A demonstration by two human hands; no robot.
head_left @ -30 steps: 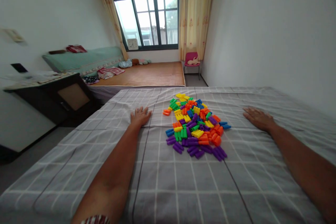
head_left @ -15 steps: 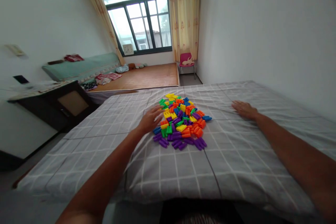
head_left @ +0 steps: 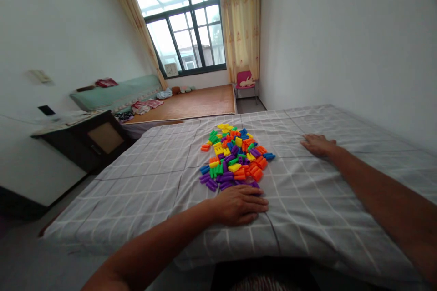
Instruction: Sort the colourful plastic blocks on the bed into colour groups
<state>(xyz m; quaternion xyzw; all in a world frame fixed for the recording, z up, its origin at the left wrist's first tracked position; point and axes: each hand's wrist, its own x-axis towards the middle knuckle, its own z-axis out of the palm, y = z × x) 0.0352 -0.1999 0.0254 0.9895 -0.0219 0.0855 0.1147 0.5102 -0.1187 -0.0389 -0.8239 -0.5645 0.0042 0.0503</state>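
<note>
A loose heap of bright plastic building pieces (head_left: 235,162) lies on the grey checked bedsheet (head_left: 136,191); they are yellow, green, blue, orange and purple. My left hand (head_left: 241,204) rests at the heap's near edge, open and palm down, its fingers pointing right. It partly covers the nearest purple pieces (head_left: 226,185). Well to the right of the heap, my right hand (head_left: 318,144) lies flat on the sheet with its fingers stretched out. Nothing shows in its grasp. A lone orange piece (head_left: 205,148) sits at the heap's left side.
Past the far edge of the bed stands a second bed with a brown mat (head_left: 201,100). A dark cabinet (head_left: 82,141) is on the left. A pink chair (head_left: 245,82) stands by the curtain (head_left: 241,32), and a white wall (head_left: 348,36) runs along the right.
My left hand has moved from the heap's left side to its near edge. An orange piece now shows at the left side where the hand was. My right hand stays in place.
</note>
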